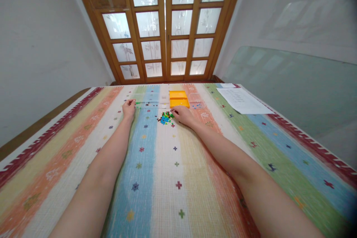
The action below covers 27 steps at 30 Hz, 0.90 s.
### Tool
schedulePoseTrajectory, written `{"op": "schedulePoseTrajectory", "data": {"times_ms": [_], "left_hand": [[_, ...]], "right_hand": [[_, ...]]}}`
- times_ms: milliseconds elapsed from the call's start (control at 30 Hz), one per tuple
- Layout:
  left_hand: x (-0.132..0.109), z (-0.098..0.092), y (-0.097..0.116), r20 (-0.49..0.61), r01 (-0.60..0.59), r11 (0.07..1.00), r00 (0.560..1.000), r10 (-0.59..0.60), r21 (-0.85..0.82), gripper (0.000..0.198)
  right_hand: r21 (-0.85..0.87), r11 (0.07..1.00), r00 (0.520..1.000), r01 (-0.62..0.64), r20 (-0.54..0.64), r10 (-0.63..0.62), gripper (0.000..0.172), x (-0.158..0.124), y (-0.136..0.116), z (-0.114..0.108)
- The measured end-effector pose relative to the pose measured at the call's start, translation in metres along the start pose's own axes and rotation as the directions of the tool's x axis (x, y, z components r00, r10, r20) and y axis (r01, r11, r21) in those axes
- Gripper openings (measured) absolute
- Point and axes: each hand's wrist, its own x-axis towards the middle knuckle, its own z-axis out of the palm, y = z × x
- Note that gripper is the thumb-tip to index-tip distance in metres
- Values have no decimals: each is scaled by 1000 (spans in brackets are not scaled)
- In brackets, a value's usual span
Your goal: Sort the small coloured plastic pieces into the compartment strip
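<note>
At the left, my left hand (128, 108) is closed, its fingertips pinched together beside a clear plastic tray (142, 98) with small green and dark pieces in it. What the fingers hold, if anything, is too small to make out. A pile of small blue, green, brown and yellow pieces (165, 118) lies in the middle of the cloth. My right hand (182, 114) touches the right edge of this pile with fingers bent and drawn together; any piece in them is hidden. Just behind it stands an open orange-yellow box (179, 102).
Another clear tray (198, 105) with small blue pieces sits right of the box. White paper sheets (242, 100) lie at the right on the striped tablecloth (164, 178). Behind the table's far edge is a wooden glass-paned door (166, 39); a glass panel (290, 81) leans at the right wall.
</note>
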Motion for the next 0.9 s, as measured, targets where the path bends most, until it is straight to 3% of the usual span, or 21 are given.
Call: {"op": "schedulePoseTrajectory", "data": {"times_ms": [167,367,500,633,900], "left_hand": [[2,1,2,39,116,991,993,-113,-68,29],[1,2,0,104,147,982,985,-135,-116,50],[-1,4,-2,125,134,983,985,-119,-126,48],[-2,6,-7,156,99,991,984,-84,-89,39],[-3,7,-10,191,48,999,980,-47,-3,30]], "right_hand": [[17,992,990,129,54,-129,21,-2,-10,1],[104,951,944,292,127,-304,18,-6,-28,2],[174,918,908,355,171,-384,18,-7,-32,6],[182,905,890,385,187,-417,19,-6,-31,10],[115,921,902,373,189,-389,16,-5,-30,13]]}}
